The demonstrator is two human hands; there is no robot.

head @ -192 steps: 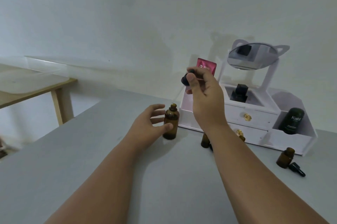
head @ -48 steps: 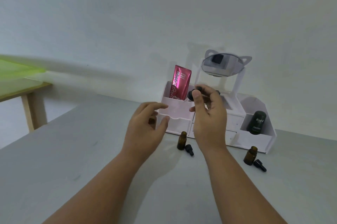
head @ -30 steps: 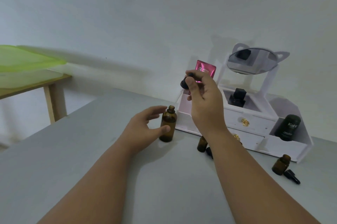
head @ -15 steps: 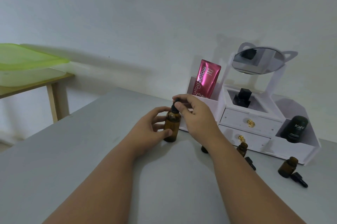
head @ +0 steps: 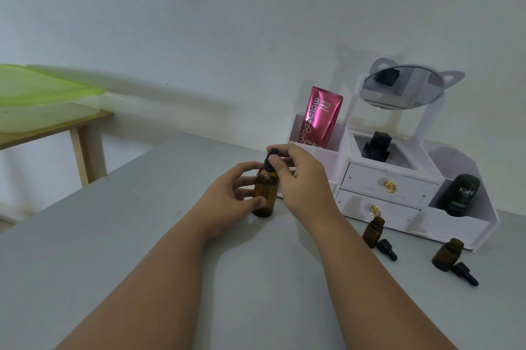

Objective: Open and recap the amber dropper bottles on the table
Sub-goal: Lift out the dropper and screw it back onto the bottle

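Three amber dropper bottles stand upright on the grey worktop (head: 136,250). The large amber bottle (head: 264,196) is near the middle of the view. The left hand (head: 227,201) grips its body, thumb across the near side and fingers curled round the far side. The right hand (head: 301,181) reaches in from the bottle's three o'clock side and pinches the black dropper cap (head: 269,159) between thumb and fingertips. The cap sits on the bottle's neck, though I cannot tell whether it is screwed tight. At about four o'clock from the large bottle, past the right forearm, the first small bottle (head: 373,231) stands uncapped. The first loose dropper (head: 387,249) lies on the worktop just beside it at its five o'clock. Farther along the same line the second small bottle (head: 447,254) also stands uncapped, with the second loose dropper (head: 466,274) lying close by its base at four o'clock. Behind both small bottles, at about three o'clock from the large bottle, is a white drawer organiser (head: 384,179). It holds a pink pouch (head: 320,117) in its left compartment, a black square-topped bottle (head: 377,146) in the middle tray and a dark Kahf bottle (head: 458,194) in the right compartment. A tilted oval mirror (head: 401,88) is mounted above the tray. At nine o'clock in the view, a wooden table (head: 82,150) carries a clear box with a green lid (head: 42,88).
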